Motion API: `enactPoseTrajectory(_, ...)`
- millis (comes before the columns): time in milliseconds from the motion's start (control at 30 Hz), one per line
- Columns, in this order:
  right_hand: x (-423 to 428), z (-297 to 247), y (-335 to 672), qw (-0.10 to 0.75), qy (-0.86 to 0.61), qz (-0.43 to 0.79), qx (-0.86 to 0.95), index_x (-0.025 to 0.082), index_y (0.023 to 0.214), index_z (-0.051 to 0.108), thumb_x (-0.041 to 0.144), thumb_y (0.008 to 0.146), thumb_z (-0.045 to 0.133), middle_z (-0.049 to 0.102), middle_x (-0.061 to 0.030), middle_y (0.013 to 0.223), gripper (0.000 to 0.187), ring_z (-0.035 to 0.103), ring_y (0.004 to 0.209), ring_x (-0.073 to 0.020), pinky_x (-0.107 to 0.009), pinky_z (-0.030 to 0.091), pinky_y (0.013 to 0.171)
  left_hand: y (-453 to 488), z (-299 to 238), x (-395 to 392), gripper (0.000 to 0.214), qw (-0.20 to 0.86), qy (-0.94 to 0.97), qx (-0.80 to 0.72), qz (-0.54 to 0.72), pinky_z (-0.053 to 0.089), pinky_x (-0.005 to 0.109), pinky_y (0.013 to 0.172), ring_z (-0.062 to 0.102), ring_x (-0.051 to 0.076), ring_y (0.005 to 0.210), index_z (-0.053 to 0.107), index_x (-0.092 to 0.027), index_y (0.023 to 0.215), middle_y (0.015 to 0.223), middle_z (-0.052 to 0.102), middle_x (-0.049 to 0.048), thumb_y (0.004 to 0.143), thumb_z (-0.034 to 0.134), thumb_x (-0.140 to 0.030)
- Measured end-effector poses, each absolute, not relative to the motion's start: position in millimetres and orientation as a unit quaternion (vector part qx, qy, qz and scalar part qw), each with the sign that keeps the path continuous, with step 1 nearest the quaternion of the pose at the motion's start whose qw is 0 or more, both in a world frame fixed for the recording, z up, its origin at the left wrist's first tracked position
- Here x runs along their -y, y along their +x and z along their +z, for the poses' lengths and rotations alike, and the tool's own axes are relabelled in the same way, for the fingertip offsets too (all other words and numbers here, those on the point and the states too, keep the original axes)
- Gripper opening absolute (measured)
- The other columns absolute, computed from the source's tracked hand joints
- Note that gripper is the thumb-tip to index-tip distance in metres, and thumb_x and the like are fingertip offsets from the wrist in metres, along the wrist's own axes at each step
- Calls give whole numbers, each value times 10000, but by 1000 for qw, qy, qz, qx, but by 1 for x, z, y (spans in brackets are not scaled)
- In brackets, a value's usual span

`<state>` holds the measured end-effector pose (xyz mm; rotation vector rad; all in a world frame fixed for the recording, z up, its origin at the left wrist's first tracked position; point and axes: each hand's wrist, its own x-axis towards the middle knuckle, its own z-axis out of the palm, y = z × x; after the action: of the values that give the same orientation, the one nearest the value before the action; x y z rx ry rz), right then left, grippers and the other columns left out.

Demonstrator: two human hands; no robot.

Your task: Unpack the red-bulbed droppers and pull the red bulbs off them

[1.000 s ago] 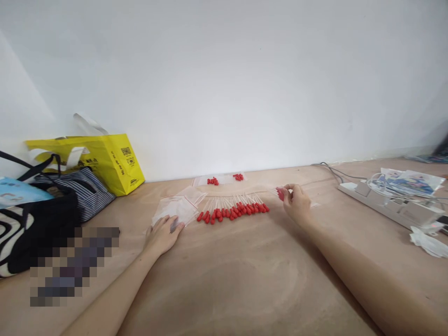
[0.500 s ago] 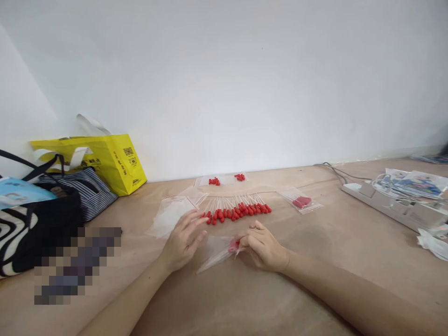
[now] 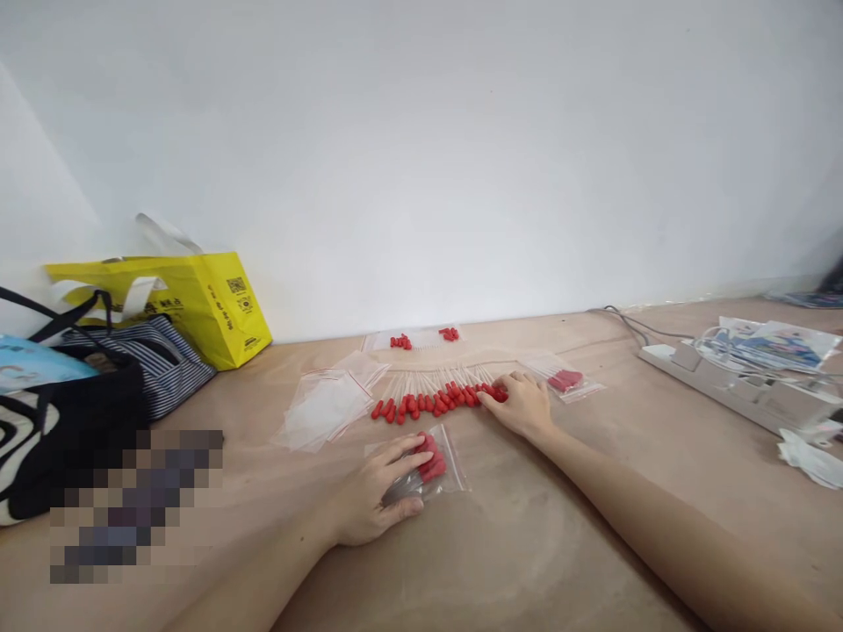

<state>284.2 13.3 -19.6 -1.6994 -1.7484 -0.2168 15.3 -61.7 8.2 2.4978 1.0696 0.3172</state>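
Observation:
My left hand (image 3: 375, 496) pinches a small clear zip bag (image 3: 427, 470) that holds red-bulbed droppers and lies on the wooden table. My right hand (image 3: 520, 402) reaches to the right end of a row of loose red-bulbed droppers (image 3: 435, 397), with its fingertips touching them. A stack of empty clear zip bags (image 3: 326, 405) lies left of the row. Another filled bag (image 3: 565, 381) rests just right of my right hand. Two more filled bags (image 3: 421, 337) lie near the wall.
Against the wall at left stand a yellow shopping bag (image 3: 198, 303), a striped bag (image 3: 148, 360) and a black-and-white bag (image 3: 46, 439). A white power strip (image 3: 724, 382) with cables and printed packets (image 3: 770, 342) lies at right.
My right hand let go of the filled bag and moved up to the dropper row. My left hand took hold of that bag, which now lies flat. The camera view shifted slightly.

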Motion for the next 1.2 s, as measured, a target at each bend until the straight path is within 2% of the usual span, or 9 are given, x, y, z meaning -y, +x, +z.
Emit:
enactPoseTrajectory(100, -12, -19, 283, 320, -663, -66, 673, 204, 675, 594, 479, 731, 492, 609, -55, 738, 299, 529, 799, -234, -354, 294, 691, 17, 9, 62, 508, 201, 894, -386, 104, 252, 440, 1018, 263, 249, 1262, 373, -289, 1274, 1393, 284, 44, 792, 478, -408)
enactPoseTrajectory(400, -13, -21, 284, 338, -604, -70, 718, 240, 807, 642, 310, 765, 502, 632, -25, 768, 162, 505, 816, -205, -322, 269, 688, 14, 8, 62, 508, 201, 895, -386, 100, 242, 443, 1023, 259, 255, 1262, 371, -282, 1276, 1397, 273, 47, 797, 470, -416)
enactPoseTrajectory(700, -15, -23, 283, 349, -569, -65, 742, 264, 841, 651, 352, 814, 460, 637, -17, 794, 213, 491, 829, -195, -319, 241, 715, 15, 9, 62, 513, 180, 902, -383, 86, 268, 433, 1013, 269, 243, 1260, 351, -270, 1286, 1395, 277, 51, 808, 451, -429)
enactPoseTrajectory(900, -8, -22, 289, 404, -573, -56, 711, 224, 861, 633, 322, 816, 426, 622, -30, 807, 233, 497, 817, -178, -302, 246, 728, 16, 10, 63, 504, 177, 904, -380, 88, 262, 439, 1015, 269, 245, 1260, 356, -269, 1282, 1396, 275, 53, 810, 453, -416)
enactPoseTrajectory(1067, -3, -20, 290, 320, -590, -66, 738, 249, 872, 632, 351, 704, 546, 605, -23, 817, 215, 469, 834, -196, -314, 220, 732, 16, 10, 63, 498, 174, 905, -378, 93, 276, 439, 1008, 280, 246, 1254, 371, -263, 1274, 1390, 288, 61, 807, 463, -409)
enactPoseTrajectory(1200, -7, -21, 286, 293, -608, -78, 734, 250, 847, 643, 352, 703, 545, 604, -25, 792, 201, 456, 835, -199, -324, 205, 732, 17, 10, 63, 500, 176, 902, -382, 92, 273, 442, 1009, 280, 247, 1254, 377, -252, 1271, 1387, 293, 68, 805, 463, -411)
